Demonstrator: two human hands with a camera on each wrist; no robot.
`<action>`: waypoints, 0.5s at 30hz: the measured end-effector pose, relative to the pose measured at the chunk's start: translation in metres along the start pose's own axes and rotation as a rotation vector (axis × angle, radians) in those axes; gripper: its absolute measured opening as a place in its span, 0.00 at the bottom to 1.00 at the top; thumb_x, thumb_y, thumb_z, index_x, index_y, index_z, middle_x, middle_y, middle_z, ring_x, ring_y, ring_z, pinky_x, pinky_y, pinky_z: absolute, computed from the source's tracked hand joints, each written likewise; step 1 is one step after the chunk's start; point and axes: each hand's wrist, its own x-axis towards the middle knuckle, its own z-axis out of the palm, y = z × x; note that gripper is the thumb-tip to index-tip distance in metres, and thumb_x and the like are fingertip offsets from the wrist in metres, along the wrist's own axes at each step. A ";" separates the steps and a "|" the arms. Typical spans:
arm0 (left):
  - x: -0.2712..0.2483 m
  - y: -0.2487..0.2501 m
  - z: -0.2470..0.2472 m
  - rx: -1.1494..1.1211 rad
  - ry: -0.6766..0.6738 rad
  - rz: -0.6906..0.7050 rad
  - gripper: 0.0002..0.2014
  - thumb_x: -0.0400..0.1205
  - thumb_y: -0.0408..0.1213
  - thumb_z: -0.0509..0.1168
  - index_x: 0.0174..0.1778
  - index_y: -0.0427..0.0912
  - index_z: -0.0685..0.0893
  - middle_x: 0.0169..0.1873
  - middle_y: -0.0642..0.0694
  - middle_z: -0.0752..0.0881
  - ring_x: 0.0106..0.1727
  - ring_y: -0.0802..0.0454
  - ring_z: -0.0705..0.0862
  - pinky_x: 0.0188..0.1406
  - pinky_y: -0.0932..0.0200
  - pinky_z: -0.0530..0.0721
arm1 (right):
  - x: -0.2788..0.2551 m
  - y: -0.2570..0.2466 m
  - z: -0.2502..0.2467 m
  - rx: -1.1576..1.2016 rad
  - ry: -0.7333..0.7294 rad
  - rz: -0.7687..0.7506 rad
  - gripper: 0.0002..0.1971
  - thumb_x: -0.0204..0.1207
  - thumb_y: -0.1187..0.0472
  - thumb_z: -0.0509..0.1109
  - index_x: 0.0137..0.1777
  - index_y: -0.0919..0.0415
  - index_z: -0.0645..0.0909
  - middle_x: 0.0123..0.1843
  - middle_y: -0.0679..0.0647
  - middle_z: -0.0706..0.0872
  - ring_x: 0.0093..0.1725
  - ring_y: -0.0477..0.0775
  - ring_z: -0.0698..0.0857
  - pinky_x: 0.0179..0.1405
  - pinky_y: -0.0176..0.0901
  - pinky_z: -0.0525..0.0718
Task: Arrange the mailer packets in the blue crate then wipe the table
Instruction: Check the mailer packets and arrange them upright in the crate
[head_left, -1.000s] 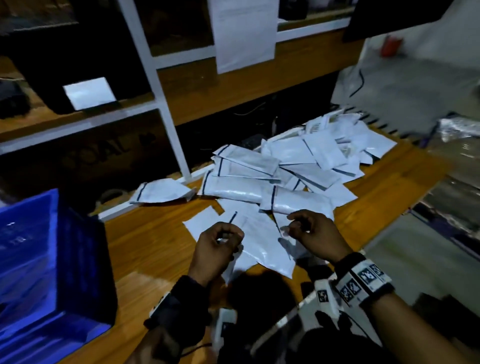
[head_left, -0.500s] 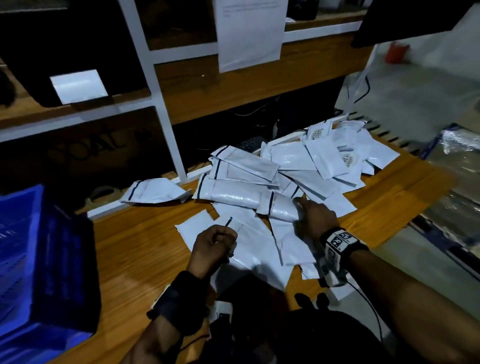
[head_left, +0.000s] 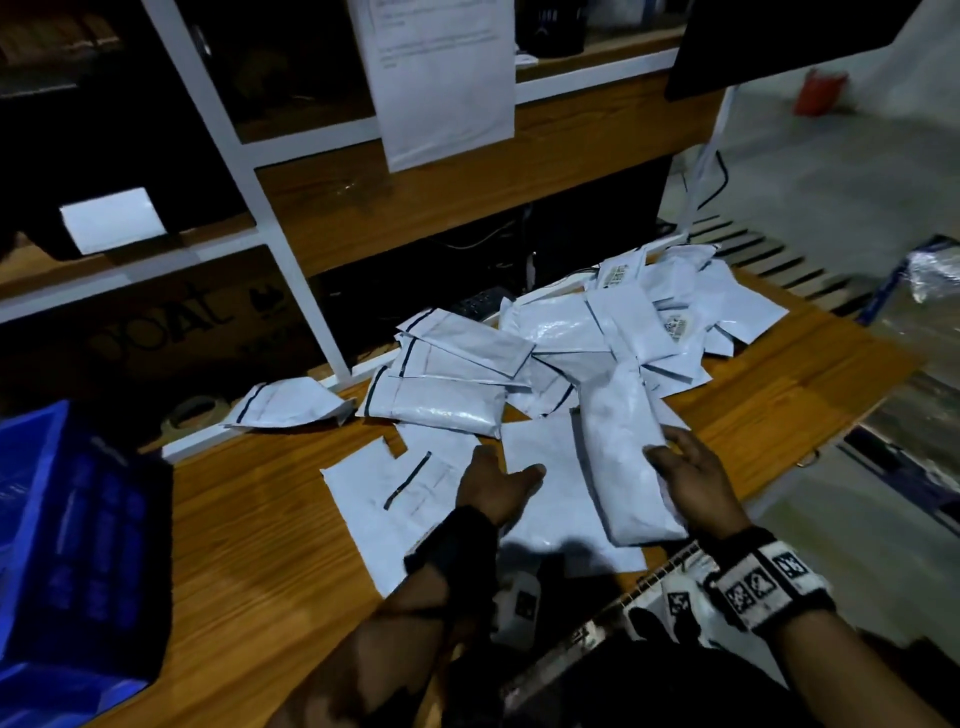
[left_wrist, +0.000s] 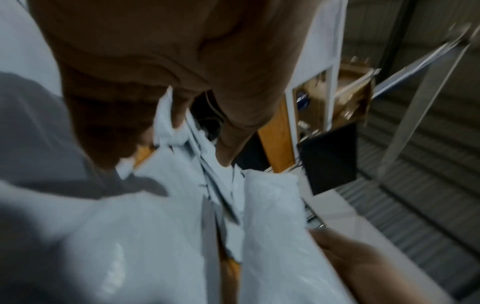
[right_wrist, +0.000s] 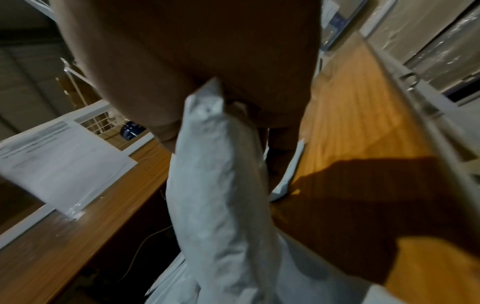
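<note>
My right hand (head_left: 691, 480) now grips a stuffed packet (head_left: 621, 457) lifted off the pile, left hand (head_left: 493, 480) has let go and spread flat, so crate (head_left: 67, 525) next.

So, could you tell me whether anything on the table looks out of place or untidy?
Yes: the mailer packets lie in a loose, overlapping heap on the wooden table, and one packet sits apart near the shelf frame. The blue crate stands at the left.

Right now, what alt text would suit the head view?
The right hand grips a packet above a wooden table strewn with white packets; the left hand rests open on flat ones. A blue crate sits left.
</note>
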 end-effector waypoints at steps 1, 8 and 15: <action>0.006 0.000 0.010 0.120 0.014 0.004 0.38 0.65 0.55 0.85 0.66 0.42 0.77 0.58 0.43 0.89 0.58 0.42 0.89 0.59 0.48 0.88 | -0.001 0.006 -0.006 0.015 -0.005 0.020 0.10 0.83 0.64 0.71 0.63 0.55 0.86 0.61 0.58 0.89 0.63 0.64 0.86 0.56 0.52 0.82; 0.021 0.000 0.049 0.298 0.061 0.005 0.27 0.72 0.48 0.82 0.64 0.40 0.85 0.56 0.42 0.91 0.53 0.40 0.90 0.52 0.50 0.90 | -0.015 0.017 -0.049 0.064 0.001 0.068 0.11 0.85 0.63 0.70 0.65 0.58 0.84 0.61 0.60 0.89 0.61 0.64 0.86 0.55 0.54 0.82; -0.049 0.035 0.021 -0.376 0.074 0.053 0.06 0.84 0.27 0.70 0.54 0.37 0.90 0.38 0.46 0.94 0.32 0.54 0.89 0.30 0.63 0.85 | -0.011 -0.007 -0.047 0.103 -0.081 -0.048 0.12 0.86 0.62 0.69 0.67 0.53 0.82 0.58 0.53 0.89 0.55 0.53 0.88 0.46 0.46 0.84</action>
